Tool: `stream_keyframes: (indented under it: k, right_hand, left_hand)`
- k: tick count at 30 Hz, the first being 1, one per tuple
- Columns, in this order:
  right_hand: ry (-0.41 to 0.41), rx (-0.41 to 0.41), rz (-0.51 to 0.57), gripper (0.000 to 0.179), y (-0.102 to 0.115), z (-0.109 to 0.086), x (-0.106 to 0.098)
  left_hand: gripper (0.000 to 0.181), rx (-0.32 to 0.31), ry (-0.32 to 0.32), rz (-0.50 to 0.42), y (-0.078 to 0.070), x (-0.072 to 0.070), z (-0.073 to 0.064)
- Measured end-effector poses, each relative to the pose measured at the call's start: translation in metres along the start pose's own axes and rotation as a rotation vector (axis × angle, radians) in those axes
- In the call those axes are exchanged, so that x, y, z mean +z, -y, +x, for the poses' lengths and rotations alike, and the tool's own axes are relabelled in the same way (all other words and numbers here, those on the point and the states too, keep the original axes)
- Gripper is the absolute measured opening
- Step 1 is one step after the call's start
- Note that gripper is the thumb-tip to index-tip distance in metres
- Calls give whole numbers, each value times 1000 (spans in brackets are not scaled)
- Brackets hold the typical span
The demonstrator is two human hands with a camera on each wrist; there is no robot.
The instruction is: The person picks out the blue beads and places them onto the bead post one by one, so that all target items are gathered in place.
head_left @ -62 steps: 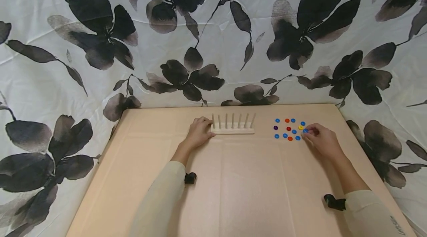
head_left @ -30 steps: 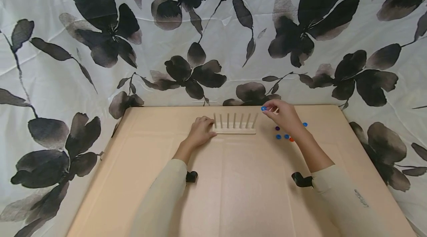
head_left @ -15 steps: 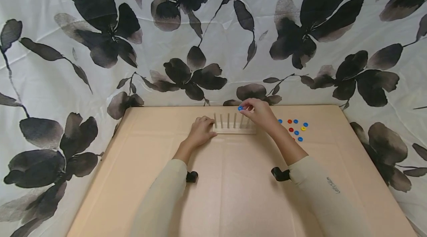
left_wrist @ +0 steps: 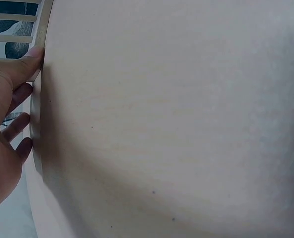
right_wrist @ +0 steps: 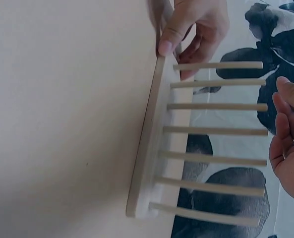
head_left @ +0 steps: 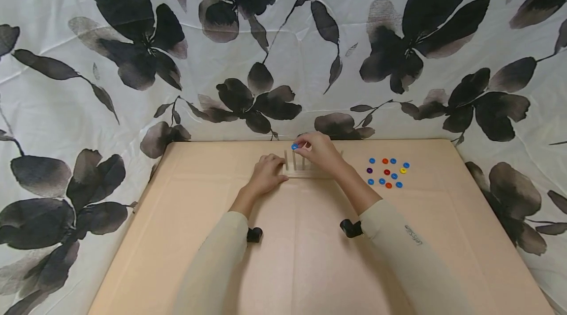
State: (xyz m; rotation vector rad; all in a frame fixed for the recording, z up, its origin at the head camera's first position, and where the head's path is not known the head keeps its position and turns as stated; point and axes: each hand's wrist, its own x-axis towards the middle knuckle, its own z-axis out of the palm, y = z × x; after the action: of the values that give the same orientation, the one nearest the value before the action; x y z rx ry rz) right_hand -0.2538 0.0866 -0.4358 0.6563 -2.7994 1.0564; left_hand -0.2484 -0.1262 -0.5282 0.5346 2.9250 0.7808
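Note:
A pale wooden peg rack (head_left: 305, 174) stands near the table's far edge; the right wrist view shows a long base with several upright pegs (right_wrist: 218, 131), all bare. My left hand (head_left: 267, 177) grips the rack's left end, thumb on the front of the base and fingers around the end. Between thumb and fingertips my right hand (head_left: 320, 152) pinches a small blue ring (head_left: 294, 146), held up at the tops of the pegs on the rack's left side. In the right wrist view my right hand (right_wrist: 291, 134) is beside the peg tips, and the ring is hidden there.
To the right of the rack, small rings lie spread on the table (head_left: 292, 256): several blue rings (head_left: 371, 182), red rings (head_left: 387, 172), a yellow ring (head_left: 402, 171) and a purple ring (head_left: 369, 171). A flower-patterned cloth (head_left: 248, 49) hangs behind the table's far edge.
My right hand has picked up a blue ring from the right edge of the group and carried it left to the rack's left pegs. My left hand stays on the rack.

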Motion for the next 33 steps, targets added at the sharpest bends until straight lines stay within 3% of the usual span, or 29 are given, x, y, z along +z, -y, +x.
stream_keyframes:
  k: [7, 18, 33]
  right_hand:
    - [14, -34, -35, 18, 14, 7, 10]
    - [45, 34, -109, 18, 29, 2, 25]
    - [17, 60, -241, 18, 31, -5, 33]
  left_hand:
    - [51, 21, 0, 4, 4, 1, -2]
    - [49, 46, 18, -1, 6, -2, -11]
    - [49, 59, 13, 0, 7, -2, -15]
